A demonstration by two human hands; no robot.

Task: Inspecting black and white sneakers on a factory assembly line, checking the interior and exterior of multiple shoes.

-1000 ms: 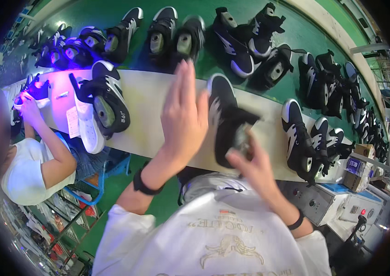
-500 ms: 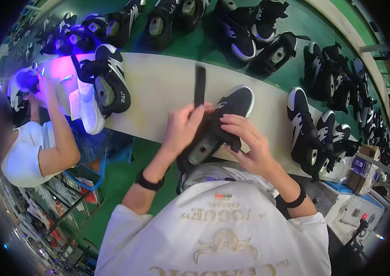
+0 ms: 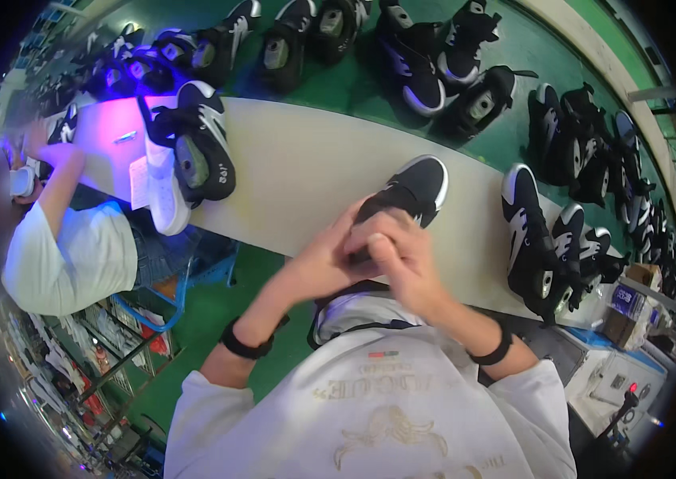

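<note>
A black sneaker with a white sole edge (image 3: 410, 191) lies on the pale worktable (image 3: 298, 172), toe pointing away from me. My left hand (image 3: 330, 247) and my right hand (image 3: 398, 255) are clasped together over its heel end, hiding the opening. Both wrists carry black bands. My white printed shirt fills the lower middle.
A black-and-white sneaker pair (image 3: 190, 152) stands on the table's left part. Several more dark sneakers sit at the table's right end (image 3: 533, 231) and along the green conveyor (image 3: 402, 48) behind. A person in a white shirt (image 3: 67, 247) works at the left under purple light.
The sneaker has come down from upright in my hands to lying flat on the table. My raised left hand dropped, and both hands closed over the heel.
</note>
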